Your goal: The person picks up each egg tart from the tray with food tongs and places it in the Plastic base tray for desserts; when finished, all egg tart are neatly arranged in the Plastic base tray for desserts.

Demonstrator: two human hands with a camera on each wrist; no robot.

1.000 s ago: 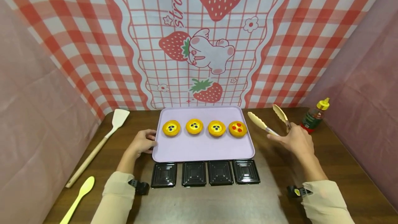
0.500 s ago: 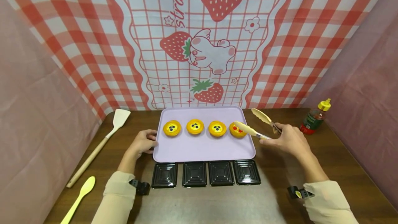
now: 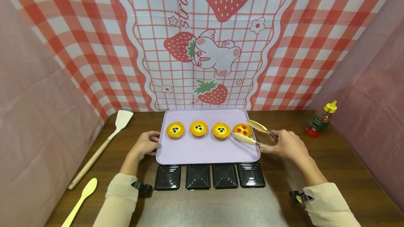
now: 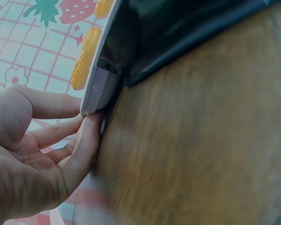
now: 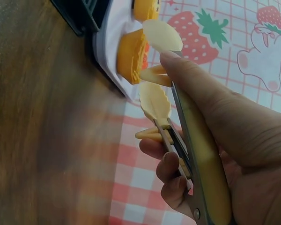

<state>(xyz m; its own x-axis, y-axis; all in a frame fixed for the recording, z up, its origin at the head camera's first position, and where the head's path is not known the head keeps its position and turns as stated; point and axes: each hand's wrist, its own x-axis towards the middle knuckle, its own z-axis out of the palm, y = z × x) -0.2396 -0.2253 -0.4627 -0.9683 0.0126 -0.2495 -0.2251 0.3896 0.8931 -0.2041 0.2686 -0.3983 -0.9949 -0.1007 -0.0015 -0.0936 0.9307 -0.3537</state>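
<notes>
At the lilac tray's (image 3: 202, 153) left edge, the left hand (image 3: 146, 144) pinches the rim between thumb and fingers, as the left wrist view (image 4: 51, 140) shows. The right hand (image 3: 288, 145) grips metal tongs (image 5: 203, 154) with cream tips. Those spread tips (image 3: 244, 138) stand on either side of the tart with red toppings (image 3: 242, 130), at the tray's right end; whether they touch it I cannot tell. Three tarts with blue toppings (image 3: 175, 130) (image 3: 199, 128) (image 3: 221, 130) sit in a row to its left.
Several black square containers (image 3: 167, 177) line up along the tray's front. A white spatula (image 3: 121, 119) and a yellow spoon (image 3: 86, 191) lie at the left. A sauce bottle with a yellow cap (image 3: 319, 122) stands at the back right. A patterned cloth (image 3: 176, 76) hangs behind.
The right hand has moved left with the tongs, from beside the tray to the red-topped tart, one tip now on each side of it. The left hand stays on the rim.
</notes>
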